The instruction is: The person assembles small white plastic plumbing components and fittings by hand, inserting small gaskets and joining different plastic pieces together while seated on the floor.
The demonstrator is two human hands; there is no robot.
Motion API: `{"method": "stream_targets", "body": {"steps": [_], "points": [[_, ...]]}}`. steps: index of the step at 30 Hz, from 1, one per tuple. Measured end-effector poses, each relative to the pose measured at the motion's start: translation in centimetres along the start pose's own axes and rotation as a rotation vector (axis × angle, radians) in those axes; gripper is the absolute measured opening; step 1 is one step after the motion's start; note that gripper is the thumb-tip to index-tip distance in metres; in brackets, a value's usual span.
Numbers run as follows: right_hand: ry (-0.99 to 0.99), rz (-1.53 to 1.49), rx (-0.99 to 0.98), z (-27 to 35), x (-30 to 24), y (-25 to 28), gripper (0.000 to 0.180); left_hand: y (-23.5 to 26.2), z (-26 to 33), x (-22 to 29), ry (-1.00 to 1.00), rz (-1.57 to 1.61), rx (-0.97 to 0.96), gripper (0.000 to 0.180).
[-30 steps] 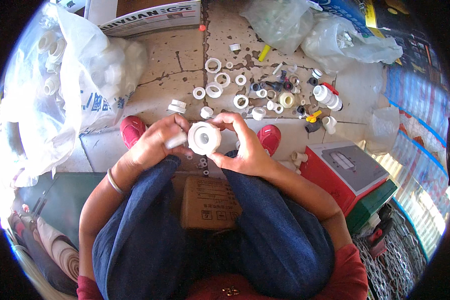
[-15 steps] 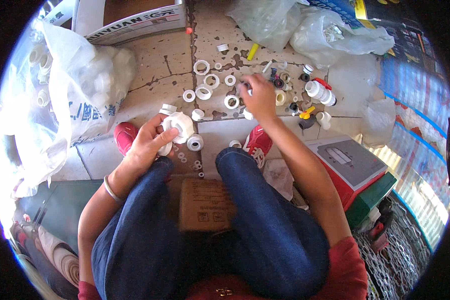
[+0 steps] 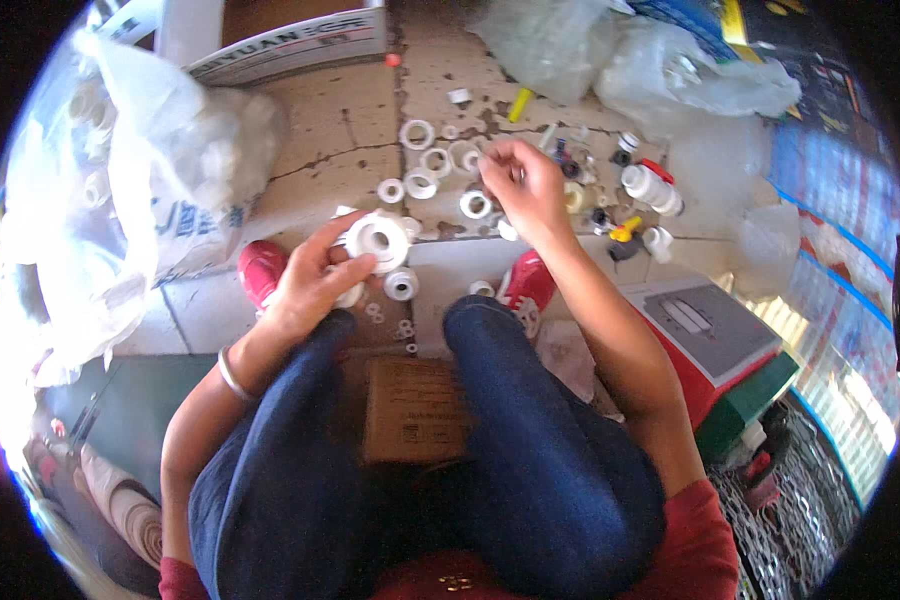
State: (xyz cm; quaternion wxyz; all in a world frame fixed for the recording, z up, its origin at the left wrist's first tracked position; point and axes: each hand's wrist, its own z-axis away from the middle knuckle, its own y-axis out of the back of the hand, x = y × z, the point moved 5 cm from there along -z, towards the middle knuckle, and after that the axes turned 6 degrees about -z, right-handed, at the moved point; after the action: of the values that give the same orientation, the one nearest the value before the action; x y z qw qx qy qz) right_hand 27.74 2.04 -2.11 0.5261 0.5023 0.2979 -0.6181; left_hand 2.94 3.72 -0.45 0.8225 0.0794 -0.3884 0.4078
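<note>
Gripping a thick white plastic ring fitting [image 3: 380, 219] between thumb and fingers, the left hand [image 3: 315, 275] is held above the floor, just beyond the left knee. A second white piece [image 3: 350, 296] is seen below its fingers; whether it is gripped cannot be told. The right hand [image 3: 528, 190] is stretched forward with its fingers curled, a flat white plastic ring [image 3: 453, 157] lying close to the blurred fingertips; whether anything is pinched there cannot be told.

Around both, the pale tiled floor [image 3: 320, 120] is strewn with more white rings, small dark fittings and a white cylindrical valve with a red handle [image 3: 646, 188]. At the left, a large translucent plastic bag with blue print [image 3: 140, 200] is filled with white plastic fittings [image 3: 225, 150]. Beyond it, a white printed carton [image 3: 315, 50] is only partly shown. At the upper right, two crumpled translucent bags [image 3: 690, 95] are seen, their pale contents indistinct. A brown cardboard box [image 3: 415, 410] is placed between the legs. At the right, a red-and-grey box [image 3: 735, 345] is rested on a green case [image 3: 740, 405], the contents of both hidden.
</note>
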Motion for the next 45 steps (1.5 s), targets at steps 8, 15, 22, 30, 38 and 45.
{"method": "stream_targets", "body": {"steps": [8, 15, 22, 30, 38, 45], "points": [[0.094, 0.129, -0.251, 5.4, -6.8, -4.1, 0.009, -1.4, 0.5, 2.6, -0.064, -0.035, -0.018, 0.062], [0.337, 0.441, -0.088, 5.4, -7.6, -5.0, 0.015, -1.6, 0.7, 3.1, -0.144, -0.193, -0.042, 0.061], [0.453, 0.427, -0.036, 5.4, -7.7, -4.8, 0.018, -1.6, 0.8, 2.9, -0.058, -0.055, -0.073, 0.058], [0.491, 0.514, -0.089, 5.7, -8.5, -5.1, 0.018, -1.9, 0.8, 2.1, 0.024, 0.220, -0.108, 0.046], [0.335, 0.326, -0.122, 5.3, -8.2, -4.6, 0.012, -2.0, 0.7, 2.2, 0.054, 0.479, -0.155, 0.043], [0.339, 0.131, -0.220, 4.7, -7.0, -4.5, 0.009, -2.2, 0.6, 2.1, 0.009, 0.479, -0.210, 0.054]]}}
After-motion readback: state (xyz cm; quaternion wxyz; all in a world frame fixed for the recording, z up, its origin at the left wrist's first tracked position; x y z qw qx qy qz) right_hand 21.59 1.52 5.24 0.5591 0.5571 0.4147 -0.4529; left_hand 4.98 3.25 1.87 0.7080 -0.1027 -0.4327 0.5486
